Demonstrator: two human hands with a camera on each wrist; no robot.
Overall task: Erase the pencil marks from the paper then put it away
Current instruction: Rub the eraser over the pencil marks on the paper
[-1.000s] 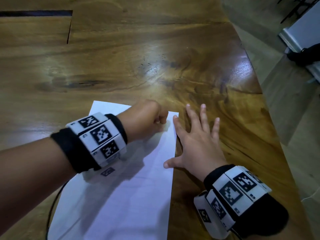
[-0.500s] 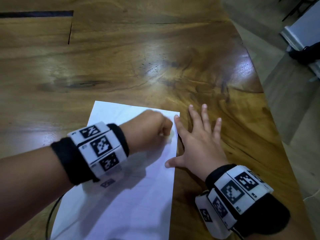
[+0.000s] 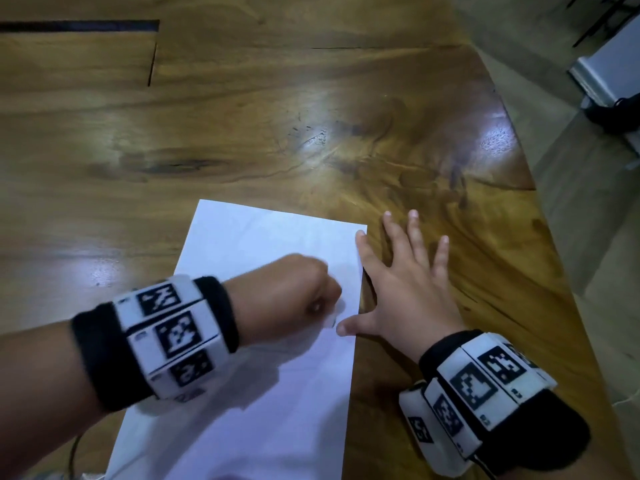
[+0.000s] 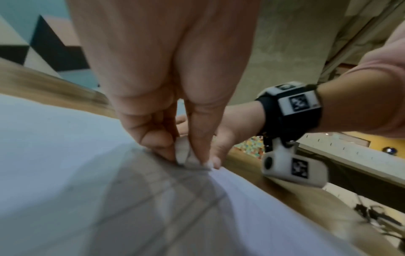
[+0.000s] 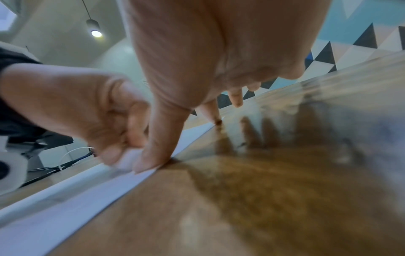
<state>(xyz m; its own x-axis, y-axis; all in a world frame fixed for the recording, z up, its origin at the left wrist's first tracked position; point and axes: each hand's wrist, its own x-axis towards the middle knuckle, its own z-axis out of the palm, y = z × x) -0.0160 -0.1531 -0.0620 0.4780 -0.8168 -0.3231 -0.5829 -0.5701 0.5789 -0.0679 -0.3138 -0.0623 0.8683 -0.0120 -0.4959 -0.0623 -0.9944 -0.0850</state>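
Fingers of my left hand (image 3: 291, 292) are curled into a fist, with the thumb and forefinger pinching a small white eraser (image 4: 183, 152). Its lower end is pressed against the paper (image 3: 270, 244). In the left wrist view the eraser shows only as a pale sliver between the fingertips (image 4: 166, 152), and its shape beyond that is blurred. My left wrist carries a black band with white marker blocks (image 3: 169, 336).

The paper lies flat on the wooden table (image 3: 242, 133), long side running away from me. The eraser contact point sits close to the sheet's right edge, about midway along it. Faint straight pencil lines (image 4: 166, 204) cross the sheet in the left wrist view; in the head view they are too pale to trace.

Further right, my right hand (image 3: 405, 289) lies palm down with all fingers straight and spread, holding nothing. The thumb tip and forefinger tip touch the paper's right edge; the remaining fingers rest on bare wood beside the sheet. The right wrist view shows my right thumb (image 5: 157, 147) pressing the paper's edge, just beside the eraser. A second marker band (image 3: 485, 386) sits on my right wrist.
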